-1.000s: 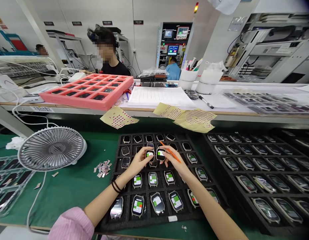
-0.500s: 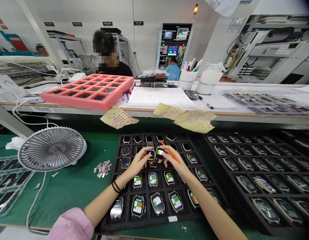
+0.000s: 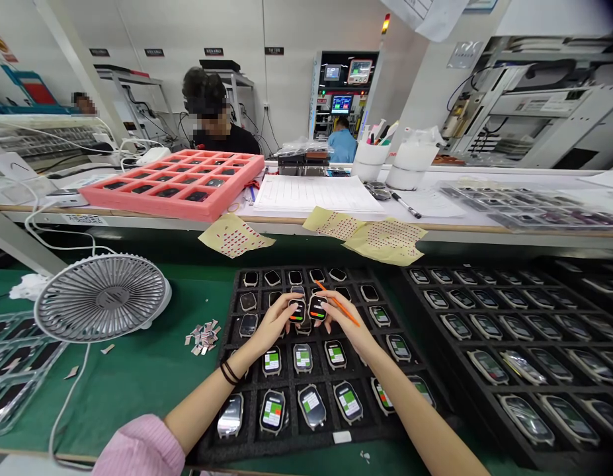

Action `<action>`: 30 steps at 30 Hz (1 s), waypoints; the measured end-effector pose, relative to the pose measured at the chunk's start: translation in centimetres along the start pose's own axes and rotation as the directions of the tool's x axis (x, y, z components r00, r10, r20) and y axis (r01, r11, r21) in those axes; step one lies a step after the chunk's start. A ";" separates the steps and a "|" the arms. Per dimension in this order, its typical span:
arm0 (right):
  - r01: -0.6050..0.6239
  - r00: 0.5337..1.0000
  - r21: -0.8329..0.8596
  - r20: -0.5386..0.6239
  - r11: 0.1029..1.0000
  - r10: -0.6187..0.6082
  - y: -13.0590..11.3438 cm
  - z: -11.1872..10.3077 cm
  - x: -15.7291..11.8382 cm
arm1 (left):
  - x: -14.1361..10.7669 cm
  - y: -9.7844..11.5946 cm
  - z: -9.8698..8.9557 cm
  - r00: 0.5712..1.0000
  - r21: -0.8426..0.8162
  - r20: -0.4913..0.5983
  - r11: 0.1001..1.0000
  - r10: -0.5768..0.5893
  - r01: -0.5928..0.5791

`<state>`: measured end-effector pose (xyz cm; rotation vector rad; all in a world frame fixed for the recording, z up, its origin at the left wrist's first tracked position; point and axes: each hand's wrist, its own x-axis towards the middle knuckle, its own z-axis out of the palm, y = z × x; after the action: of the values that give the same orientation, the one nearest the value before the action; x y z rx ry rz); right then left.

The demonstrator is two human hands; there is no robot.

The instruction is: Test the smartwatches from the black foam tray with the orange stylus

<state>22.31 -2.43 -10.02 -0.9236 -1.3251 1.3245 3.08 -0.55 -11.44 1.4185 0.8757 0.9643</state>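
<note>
Above a black foam tray point(image 3: 266, 446) of watch bodies, my left hand point(image 3: 278, 320) grips a square watch point(image 3: 297, 311), thumb on its lit screen. Close beside it, my right hand point(image 3: 343, 313) holds a second watch point(image 3: 317, 308), its thumb also touching the screen. The two watches are side by side with a narrow gap. An orange stick point(image 3: 338, 303) lies across the fingers of my right hand. Several watches in the near rows show green and white screens.
A white fan point(image 3: 105, 297) stands at the left near small silvery pieces point(image 3: 203, 337). Another black tray point(image 3: 477, 390) of watches lies right. On the shelf are a pink foam tray point(image 3: 211, 208), papers point(image 3: 316, 193) and pen cups point(image 3: 370, 160). A person point(image 3: 227, 139) sits opposite.
The screen of the watch in my right hand has switched from a white and green display to a dark one with coloured bars. The left one's display has also changed. My hands have hardly moved.
</note>
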 end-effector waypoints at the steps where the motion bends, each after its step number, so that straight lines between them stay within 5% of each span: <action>1: 0.003 1.000 0.004 -0.001 1.000 -0.003 0.0 0.0 0.0 | 0.0 0.0 0.0 1.000 0.002 -0.004 1.000 -0.001 0.001; 30: -0.007 1.000 0.003 0.014 1.000 0.007 -0.2 0.0 0.0 | 0.0 -0.2 0.2 0.998 0.027 -0.010 0.997 0.066 -0.066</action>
<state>22.32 -2.45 -9.87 -0.9197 -1.3306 1.3403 3.23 -0.62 -11.69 1.4737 0.8572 1.0139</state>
